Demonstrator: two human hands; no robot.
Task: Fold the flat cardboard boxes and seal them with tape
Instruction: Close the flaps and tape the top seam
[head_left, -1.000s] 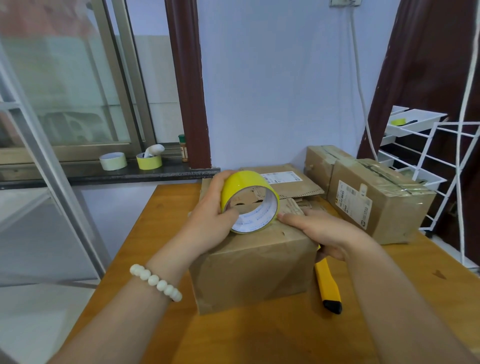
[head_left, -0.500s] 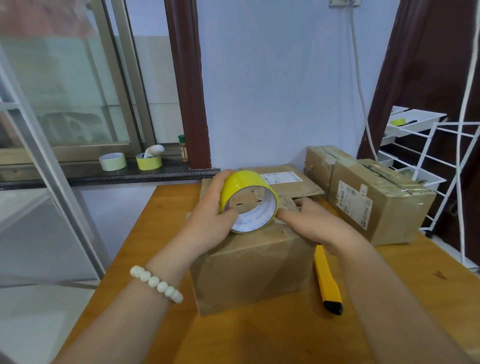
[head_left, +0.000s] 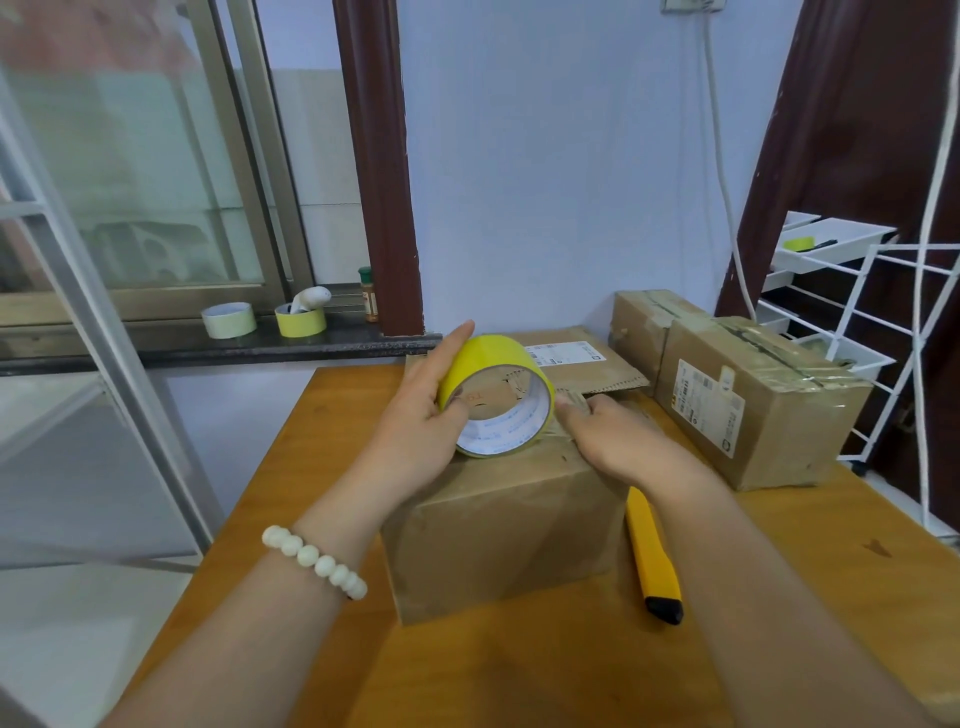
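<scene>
the wooden table (head_left: 519, 675) carries the cardboard box (head_left: 509, 530), probably light, with stiff walls that would dent under hard pressure. on the box's top stands the yellow tape roll (head_left: 483, 361), rigid and best held through its core, as the left hand (head_left: 415, 431) grips it. the right hand (head_left: 618, 441) presses flat on the box's top beside it.

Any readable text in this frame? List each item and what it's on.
No text reads cleanly.
Tape roll, inner core: blue print, too small to read.
Flat cardboard, white shipping label: blurred.
Sealed box, side label: barcodes and print, too small to read.
Box under the hands: orange marks seen through the roll, possibly letters, cannot tell.
Bottle on the sill: label blurred.
</scene>
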